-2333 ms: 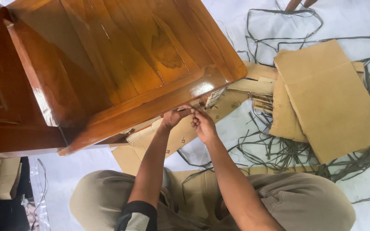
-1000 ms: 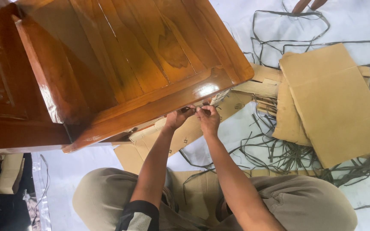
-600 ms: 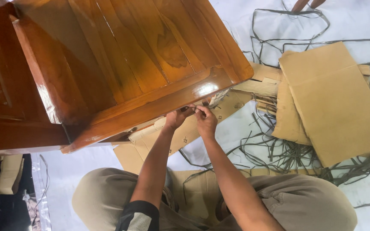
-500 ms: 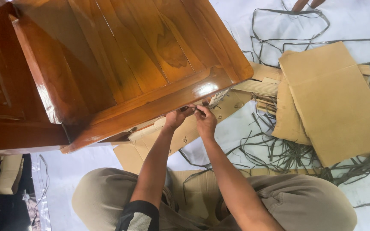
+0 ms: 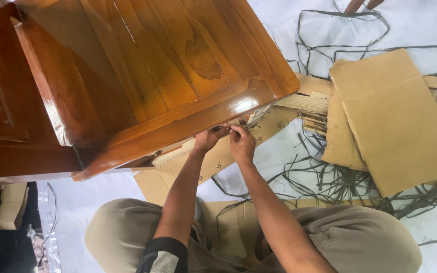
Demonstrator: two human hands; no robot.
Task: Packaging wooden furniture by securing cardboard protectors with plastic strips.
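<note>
A glossy brown wooden cabinet (image 5: 142,71) fills the upper left, its top overhanging my hands. My left hand (image 5: 207,139) and my right hand (image 5: 243,142) meet just under the front edge of that top, fingertips pinched together on something small that I cannot make out. Both hands sit over a flattened cardboard piece (image 5: 213,156) that wraps the cabinet below the overhang. My knees in khaki trousers (image 5: 360,240) are at the bottom.
Folded cardboard sheets (image 5: 390,116) lie on the white floor at the right, amid many loose dark packing straps (image 5: 330,177). More cardboard (image 5: 228,222) lies between my legs. Dark clutter and a clear plastic sheet (image 5: 46,217) sit at the lower left.
My right hand has moved up and left to meet the left hand under the cabinet edge. Since half a second ago nothing visibly moves.
</note>
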